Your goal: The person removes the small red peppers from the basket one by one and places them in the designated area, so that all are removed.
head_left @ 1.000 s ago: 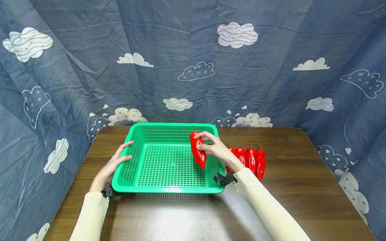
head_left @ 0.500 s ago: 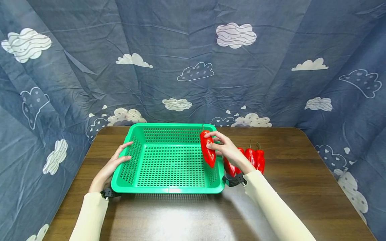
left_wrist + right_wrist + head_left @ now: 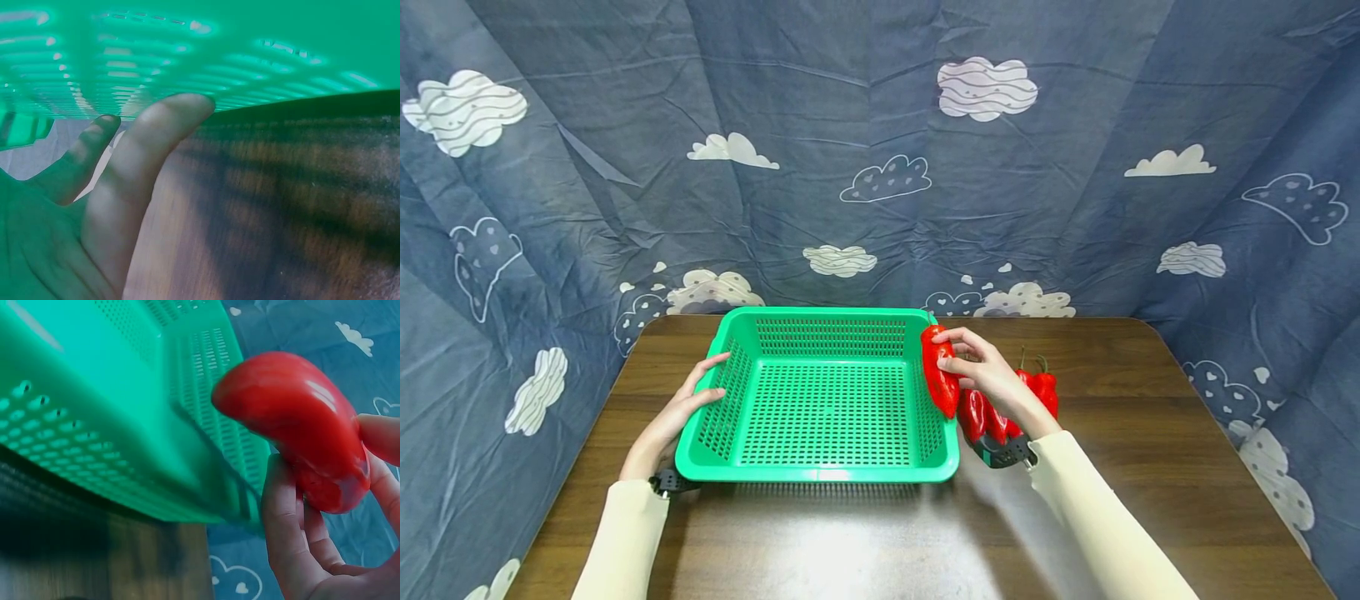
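Note:
In the head view, a green perforated plastic basket (image 3: 827, 417) stands left of the middle of the table. My left hand (image 3: 673, 417) is at its left rim, with straight, spread fingers; in the left wrist view the thumb (image 3: 150, 144) is right at the slotted green wall. My right hand (image 3: 988, 379) pinches a long red pepper (image 3: 938, 371) between thumb and fingers, at the basket's right rim. In the right wrist view this glossy pepper (image 3: 300, 419) is held beside the basket wall (image 3: 125, 425), its tapered end towards the basket.
Several more red peppers (image 3: 973, 415) lie in a row on the wooden table (image 3: 1150, 433), right of the basket and partly hidden under my right hand and wrist. A blue curtain (image 3: 880, 100) with white clouds hangs behind the table's back edge.
My right hand has carried the pepper to the right, from over the basket's inside to its right rim. The left hand and the basket have hardly moved.

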The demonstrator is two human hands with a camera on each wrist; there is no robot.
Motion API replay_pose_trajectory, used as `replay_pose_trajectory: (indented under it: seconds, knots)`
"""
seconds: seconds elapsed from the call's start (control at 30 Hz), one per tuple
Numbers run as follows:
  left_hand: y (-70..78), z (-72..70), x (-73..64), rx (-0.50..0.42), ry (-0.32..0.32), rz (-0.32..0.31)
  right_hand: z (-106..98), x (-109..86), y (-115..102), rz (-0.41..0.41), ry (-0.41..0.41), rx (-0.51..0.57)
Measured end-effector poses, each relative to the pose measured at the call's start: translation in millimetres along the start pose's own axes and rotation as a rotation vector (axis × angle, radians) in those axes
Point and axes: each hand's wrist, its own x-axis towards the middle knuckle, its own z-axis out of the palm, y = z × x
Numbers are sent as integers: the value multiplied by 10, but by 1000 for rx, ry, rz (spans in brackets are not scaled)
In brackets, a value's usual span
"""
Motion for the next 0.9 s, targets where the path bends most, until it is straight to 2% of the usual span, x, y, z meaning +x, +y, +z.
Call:
replay_pose_trajectory:
  seconds: [0.43, 0.7, 0.9]
  knots:
    - [10, 10, -11, -37, -6, -8, -210, -125, 36, 29, 50, -24]
    - [7, 6, -7, 34, 14, 7, -301, -197, 92, 34, 68, -10]
    - [17, 14, -10, -2, 6, -14, -377, -250, 140, 39, 89, 10]
